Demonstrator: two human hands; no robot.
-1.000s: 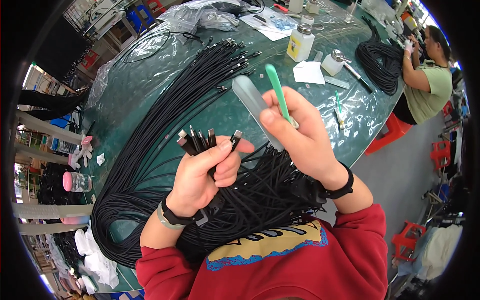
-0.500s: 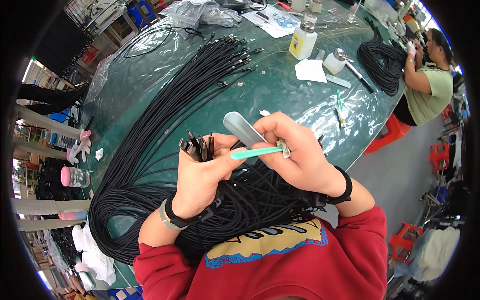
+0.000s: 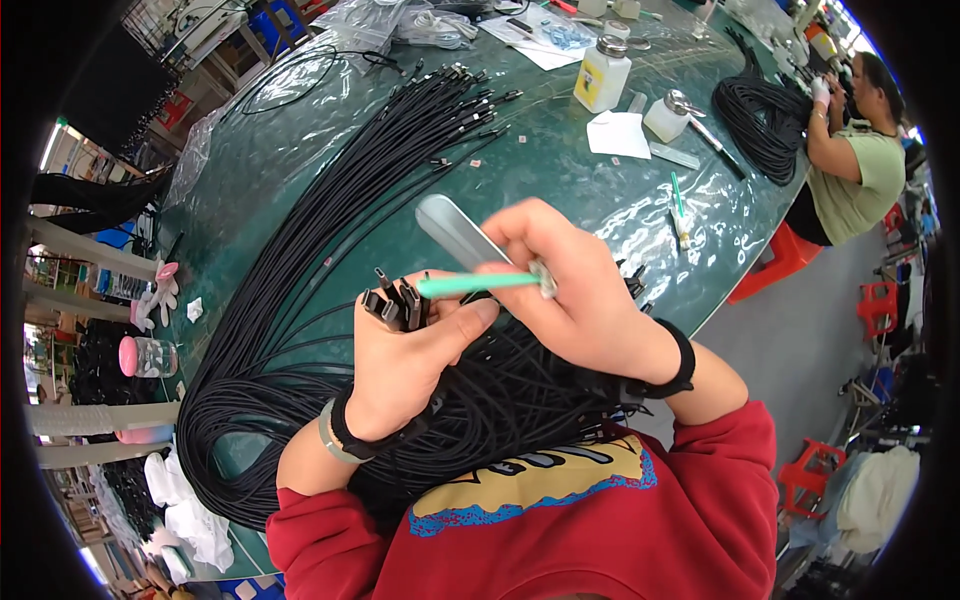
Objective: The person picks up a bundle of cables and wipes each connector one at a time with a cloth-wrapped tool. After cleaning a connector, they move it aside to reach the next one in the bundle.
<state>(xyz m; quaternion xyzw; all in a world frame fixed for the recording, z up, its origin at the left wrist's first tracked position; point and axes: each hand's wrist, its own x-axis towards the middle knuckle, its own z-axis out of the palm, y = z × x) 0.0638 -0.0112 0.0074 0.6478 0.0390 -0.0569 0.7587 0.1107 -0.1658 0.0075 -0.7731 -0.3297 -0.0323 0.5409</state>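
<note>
My left hand (image 3: 400,370) is closed round several black cable plugs (image 3: 393,306), whose ends stick up between thumb and fingers. Pinched in my right hand (image 3: 585,285) is a green stick (image 3: 465,285), blurred by motion, with a crumpled whitish scrap (image 3: 543,279) at its near end. That hand also holds a smooth grey strip (image 3: 455,226) with a rounded end, pointing up and left. The stick's free tip is just right of the plugs; I cannot tell whether it touches them. Under both hands lies a thick heap of black cables (image 3: 490,390).
A long bundle of black cables (image 3: 350,180) curves along the left of the green table (image 3: 560,180). Two bottles, one yellow-labelled (image 3: 603,78) and one squat (image 3: 667,117), stand beyond the hands near white paper (image 3: 617,134). At right, a co-worker (image 3: 850,150) sits by coiled cable (image 3: 757,130).
My right hand has moved a little left, carrying the green stick and grey strip. The stick's tip has gone from my left thumb to beside the plugs.
</note>
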